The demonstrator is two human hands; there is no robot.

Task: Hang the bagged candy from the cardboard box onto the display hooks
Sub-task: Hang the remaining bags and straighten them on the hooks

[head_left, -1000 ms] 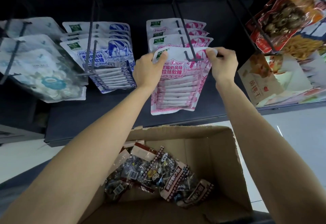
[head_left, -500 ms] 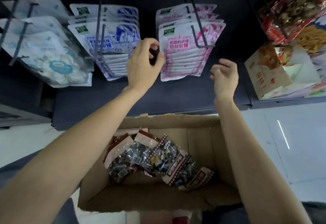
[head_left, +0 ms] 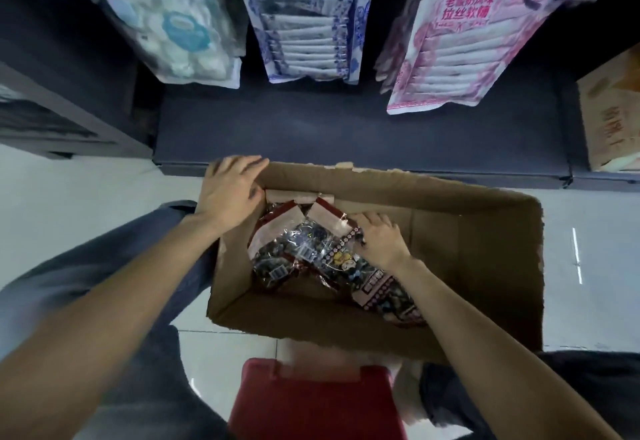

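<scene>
Reaching: the step in hand seems to be taking one more bag from the cardboard box (head_left: 485, 266).
Box: it stands on the floor near the person; the left hand (head_left: 230, 190) rests on its far left corner, fingers flat.
Candy bags (head_left: 304, 249): they lie at the box bottom; the right hand (head_left: 379, 238) presses on them, but whether it grips one I cannot tell.
Advice: better to lift one bag by its top header, so the hole stays free for the hook.
Pink bags (head_left: 460, 41): hanging far right, text "老酸奶风味 拉丝软糖".
Blue bags (head_left: 304, 24): only "拉丝" is readable.

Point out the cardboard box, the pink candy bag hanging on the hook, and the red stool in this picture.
cardboard box (head_left: 485, 266): head view, bare inner right wall.
pink candy bag (head_left: 460, 48): head view, middle of the front face.
red stool (head_left: 315, 401): head view, middle of the seat top.
</scene>
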